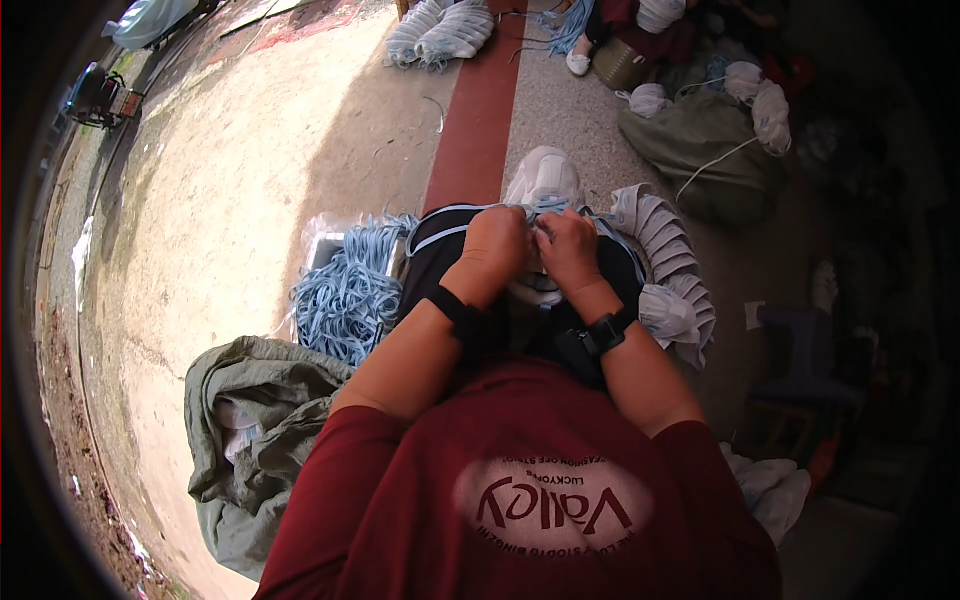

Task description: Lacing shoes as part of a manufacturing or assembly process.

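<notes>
A white shoe [543, 178] sits between my knees, toe pointing away from me. Pale blue shoelace [440, 236] runs across its opening and loops over my dark trousers on the left. My left hand [495, 245] is closed at the near side of the shoe's lacing. Beside it, almost touching, my right hand [570, 247] is closed too, thumb and fingers pinched together. Both seem to grip the lace, though the fingertips and the lace ends are mostly hidden. A black band circles each wrist.
To the left lies a heap of blue shoelaces [350, 295], by a green cloth sack [250, 440]. A curved row of white shoes [668, 240] stands at my right. Farther off are paired shoe stacks [440, 35], a green sack [700, 150] and another person's foot [578, 63].
</notes>
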Demonstrator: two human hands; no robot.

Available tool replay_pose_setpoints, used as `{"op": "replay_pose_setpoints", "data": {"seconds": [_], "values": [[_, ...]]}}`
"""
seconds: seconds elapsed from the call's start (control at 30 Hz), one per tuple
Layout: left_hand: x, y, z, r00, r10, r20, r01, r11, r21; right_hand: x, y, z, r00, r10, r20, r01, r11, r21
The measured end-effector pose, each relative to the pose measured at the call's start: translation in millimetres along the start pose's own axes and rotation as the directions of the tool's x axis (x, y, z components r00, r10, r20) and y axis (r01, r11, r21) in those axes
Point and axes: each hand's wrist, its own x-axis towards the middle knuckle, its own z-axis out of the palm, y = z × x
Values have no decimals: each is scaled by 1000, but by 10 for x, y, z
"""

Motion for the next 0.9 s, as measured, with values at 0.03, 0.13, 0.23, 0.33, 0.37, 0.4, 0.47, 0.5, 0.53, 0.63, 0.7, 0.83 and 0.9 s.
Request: {"op": "replay_pose_setpoints", "data": {"seconds": [0.03, 0.13, 0.23, 0.33, 0.37, 0.4, 0.47, 0.5, 0.53, 0.63, 0.7, 0.83, 0.9], "values": [[1, -102, 11, 997, -71, 6, 71, 987, -144, -4, -10, 0, 1000, 0, 0, 0, 1000, 0], [40, -308, 14, 977, -183, 111, 214, 858, -466, 11, -50, -5, 1000, 4, 21, -4, 1000, -3], [65, -276, 9, 969, -194, 154, 247, 790, -561, 62, -94, -5, 997, -42, 72, 52, 988, -147], [101, -292, 14, 956, -208, 209, 293, 746, -598, 115, -91, 63, 985, -164, 48, 170, 971, -167], [93, -335, 47, 952, -221, 211, 305, 734, -607, 124, -134, 51, 981, -191, 21, 192, 971, -140], [77, -379, 79, 952, -223, 210, 306, 735, -605, 128, -172, 32, 976, -217, -7, 214, 970, -115], [49, -445, 135, 964, -210, 163, 265, 725, -635, 49, -165, -63, 977, -215, -20, 213, 975, -59], [38, -400, 102, 963, -211, 168, 269, 725, -634, -25, -134, -128, 977, -210, -29, 210, 978, -2], [24, -354, 69, 957, -257, 135, 285, 734, -616, -114, -100, -233, 978, -205, -27, 205, 979, 0], [-56, -172, -12, 972, -231, 47, 221, 828, -516, -337, 151, -545, 992, -118, -44, 123, 982, 144], [-40, -68, -54, 989, -145, 1, 132, 897, -421, -399, 263, -620, 998, 41, -45, -28, 963, 267], [-20, 169, -141, 891, 427, -152, -453, 825, -338, -262, 190, -665, 995, -41, -95, 74, 925, 373], [-19, 143, -171, 919, 394, -28, -381, 866, -322, -195, 204, -574, 994, -57, -95, 89, 921, 379]]}}
